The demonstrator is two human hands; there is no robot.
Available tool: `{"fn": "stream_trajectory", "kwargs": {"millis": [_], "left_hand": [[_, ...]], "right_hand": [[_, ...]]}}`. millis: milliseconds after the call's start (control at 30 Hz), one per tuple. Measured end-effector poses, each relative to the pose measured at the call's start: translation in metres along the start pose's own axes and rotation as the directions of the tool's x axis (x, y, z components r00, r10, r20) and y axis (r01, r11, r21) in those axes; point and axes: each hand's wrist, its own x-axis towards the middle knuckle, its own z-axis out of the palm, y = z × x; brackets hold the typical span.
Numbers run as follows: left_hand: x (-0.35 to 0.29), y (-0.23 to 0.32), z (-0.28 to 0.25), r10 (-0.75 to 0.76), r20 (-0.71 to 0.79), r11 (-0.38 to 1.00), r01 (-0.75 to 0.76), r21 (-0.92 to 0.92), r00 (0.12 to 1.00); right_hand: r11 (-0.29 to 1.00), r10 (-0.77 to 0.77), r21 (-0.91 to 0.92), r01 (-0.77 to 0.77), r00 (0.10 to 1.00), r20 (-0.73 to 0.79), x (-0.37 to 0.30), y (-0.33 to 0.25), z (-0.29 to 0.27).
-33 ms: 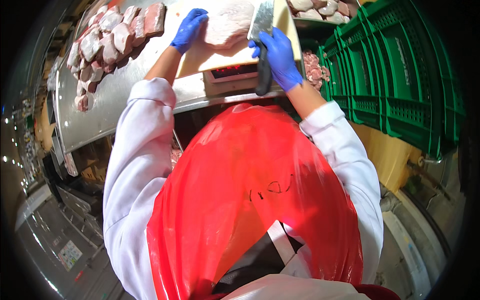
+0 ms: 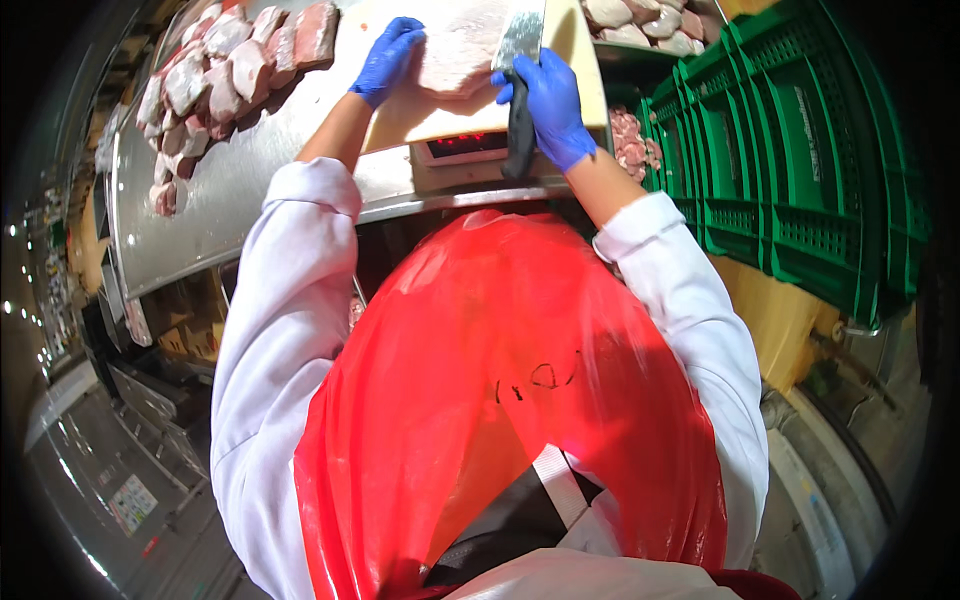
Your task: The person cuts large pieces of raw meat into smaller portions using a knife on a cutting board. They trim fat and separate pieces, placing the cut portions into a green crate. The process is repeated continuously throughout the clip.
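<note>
A large slab of pale raw meat lies on the cream cutting board, its far end cut off by the top of the picture. My left hand, in a blue glove, rests by the slab's left edge, fingers stretched out and holding nothing. My right hand, gloved the same, is closed round the black handle of a broad-bladed knife. The blade points away from me and lies over or against the slab's right edge; whether it touches the meat I cannot tell.
A scale with red digits shows under the board's near edge. Many raw meat pieces are heaped on the steel table at left. Green crates stand at right, near meat scraps and a metal tray of meat.
My left hand has shifted slightly right. The knife and my right hand have moved a little left and away from me, relative to the picture.
</note>
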Motion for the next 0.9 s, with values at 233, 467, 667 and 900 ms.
{"fn": "stream_trajectory", "kwargs": {"millis": [233, 467, 667, 900], "left_hand": [[-0.088, 0.048, 0.085, 0.010, 0.100, 1.000, -0.010, -0.002, 0.995], [-0.129, 0.069, 0.022, -0.211, -0.131, 0.974, 0.219, 0.058, 0.969], [-0.128, 0.058, -0.010, -0.139, -0.386, 0.986, 0.089, -0.143, 0.912], [-0.120, 0.049, -0.009, 0.062, -0.563, 0.981, -0.153, -0.116, 0.824]], "right_hand": [[0.851, 0.506, -0.289, -0.438, 0.832, 0.230, 0.171, -0.019, -0.080], [0.544, 0.178, -0.833, 0.102, 0.956, 0.233, 0.073, -0.046, 0.010], [0.022, -0.080, -0.860, 0.509, 0.859, 0.506, 0.008, -0.017, 0.001], [-0.151, 0.161, -0.826, 0.543, 0.838, 0.521, -0.019, -0.035, -0.030]]}}
